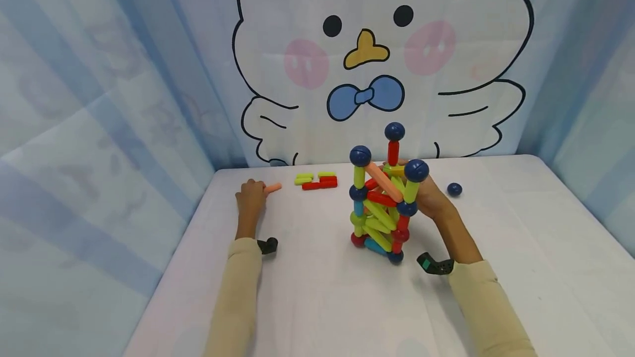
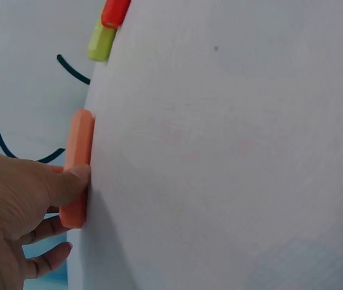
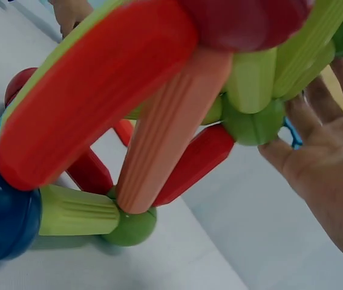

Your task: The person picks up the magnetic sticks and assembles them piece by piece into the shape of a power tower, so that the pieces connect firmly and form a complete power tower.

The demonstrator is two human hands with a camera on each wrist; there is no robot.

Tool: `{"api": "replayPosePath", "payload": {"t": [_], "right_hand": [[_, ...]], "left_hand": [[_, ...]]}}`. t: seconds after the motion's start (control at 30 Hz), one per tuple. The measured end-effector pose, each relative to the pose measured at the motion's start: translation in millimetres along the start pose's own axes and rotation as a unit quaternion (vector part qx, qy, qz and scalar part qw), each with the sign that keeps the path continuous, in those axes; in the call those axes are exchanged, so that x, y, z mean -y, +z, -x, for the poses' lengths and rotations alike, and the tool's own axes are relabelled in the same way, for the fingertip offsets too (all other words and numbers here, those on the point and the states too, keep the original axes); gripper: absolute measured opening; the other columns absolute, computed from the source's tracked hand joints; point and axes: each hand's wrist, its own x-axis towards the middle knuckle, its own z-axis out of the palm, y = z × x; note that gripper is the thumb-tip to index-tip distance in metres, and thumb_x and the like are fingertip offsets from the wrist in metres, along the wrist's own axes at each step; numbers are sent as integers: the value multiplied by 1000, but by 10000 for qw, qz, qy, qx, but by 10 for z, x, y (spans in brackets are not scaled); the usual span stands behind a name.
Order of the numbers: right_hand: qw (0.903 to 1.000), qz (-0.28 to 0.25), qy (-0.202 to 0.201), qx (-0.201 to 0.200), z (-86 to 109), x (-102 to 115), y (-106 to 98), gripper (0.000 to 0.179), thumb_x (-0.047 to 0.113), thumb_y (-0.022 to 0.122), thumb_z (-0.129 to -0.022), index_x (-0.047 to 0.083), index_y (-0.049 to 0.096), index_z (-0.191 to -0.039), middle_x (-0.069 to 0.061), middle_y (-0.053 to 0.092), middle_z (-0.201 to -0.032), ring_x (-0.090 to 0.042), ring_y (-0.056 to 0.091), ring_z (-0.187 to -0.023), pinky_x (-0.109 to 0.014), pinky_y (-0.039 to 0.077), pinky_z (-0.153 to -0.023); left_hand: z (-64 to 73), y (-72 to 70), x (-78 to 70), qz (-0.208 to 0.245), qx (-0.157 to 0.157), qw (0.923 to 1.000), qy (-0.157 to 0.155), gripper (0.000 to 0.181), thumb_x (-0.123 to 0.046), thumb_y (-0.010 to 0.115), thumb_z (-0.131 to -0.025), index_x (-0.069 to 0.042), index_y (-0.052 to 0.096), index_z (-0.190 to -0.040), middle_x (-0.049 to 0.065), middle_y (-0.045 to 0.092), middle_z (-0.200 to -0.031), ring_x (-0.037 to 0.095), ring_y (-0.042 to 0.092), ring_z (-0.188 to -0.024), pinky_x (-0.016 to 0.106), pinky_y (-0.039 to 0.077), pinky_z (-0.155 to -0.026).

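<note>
My left hand (image 1: 251,198) pinches an orange stick (image 2: 78,145) between thumb and fingers at the table's far left. A tower of colored sticks and balls (image 1: 379,216) stands right of center, with dark blue balls on top. My right hand (image 3: 328,163) is at the tower's right and far side, its palm showing in the right wrist view. Its fingers, fairly straight, touch the tower around a green ball (image 3: 254,124). Some right fingertips are hidden behind the sticks. An orange stick (image 1: 384,182) slants across the tower's upper part.
Several loose red sticks (image 1: 319,185) and yellow-green sticks (image 1: 303,179) lie at the table's back edge, between left hand and tower. A loose dark blue ball (image 1: 454,189) sits right of the right hand. A printed curtain (image 1: 268,32) hangs behind the table (image 1: 317,302).
</note>
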Motion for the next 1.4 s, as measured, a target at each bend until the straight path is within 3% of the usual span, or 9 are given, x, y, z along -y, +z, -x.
{"api": "replayPosePath", "payload": {"t": [0.13,0.23,0.3,0.5,0.6,0.67,0.97,1.23,1.4], "right_hand": [[9898,1192,332,-707,-9,114,89,35,10,49,-101,15,51,-137,7,61,-126,-6,59,-114,-19,49,-96],[9737,1928,607,-1054,25,195,140,41,19,52,-101,10,47,-141,11,56,-128,-3,55,-118,-15,48,-95],[9657,2203,654,-1208,65,234,170,45,22,54,-100,7,45,-142,11,54,-129,-2,54,-118,-13,48,-93],[9579,2414,676,-1401,174,268,230,44,25,53,-101,9,47,-142,8,55,-131,-1,53,-121,-31,46,-104],[9544,2531,701,-1419,192,273,242,44,27,53,-101,10,48,-142,8,54,-134,-1,49,-123,-54,38,-109],[9533,2597,661,-1391,197,289,246,44,26,52,-101,9,48,-142,6,54,-134,-2,48,-123,-63,34,-108],[9512,2929,246,-938,205,514,275,41,16,47,-103,4,47,-142,0,53,-140,-1,45,-127,-71,29,-107],[9510,2985,19,-811,181,591,376,48,15,43,-104,13,35,-152,-23,39,-151,-34,38,-141,-69,27,-108],[9557,2806,-239,-857,148,541,417,48,13,40,-105,12,34,-152,-13,36,-155,-16,43,-138,-37,39,-112]], "left_hand": [[56,-141,-67,618,-310,9974,-224,27,-19,65,-94,-1,68,-113,18,66,-102,32,61,-92,48,54,-83],[119,-322,-253,2139,-464,9757,110,31,-24,65,-94,-1,68,-115,17,68,-106,29,63,-94,44,54,-83],[190,-452,-460,3435,-173,9372,580,36,-28,67,-93,-2,66,-119,17,68,-110,28,63,-97,42,54,-86],[473,-766,-1176,6039,1347,7706,1527,34,-22,66,-94,-1,60,-120,12,68,-108,21,64,-96,34,55,-92],[600,-863,-1430,6546,1683,7155,1769,29,-12,61,-96,1,57,-122,4,67,-103,15,66,-94,30,56,-90],[658,-899,-1547,6672,1877,6933,1972,27,-5,57,-97,4,54,-123,0,67,-101,14,65,-94,30,56,-89],[703,-927,-1753,6022,2217,7272,2438,35,-6,56,-98,0,55,-133,13,68,-112,12,63,-96,29,53,-91],[665,-899,-1792,6200,2356,7091,2393,30,-3,52,-99,8,54,-127,1,65,-101,13,61,-92,30,53,-91],[668,-884,-1809,6323,2372,6986,2365,27,-1,51,-99,13,54,-122,-3,64,-96,12,61,-90,29,53,-91]]}}
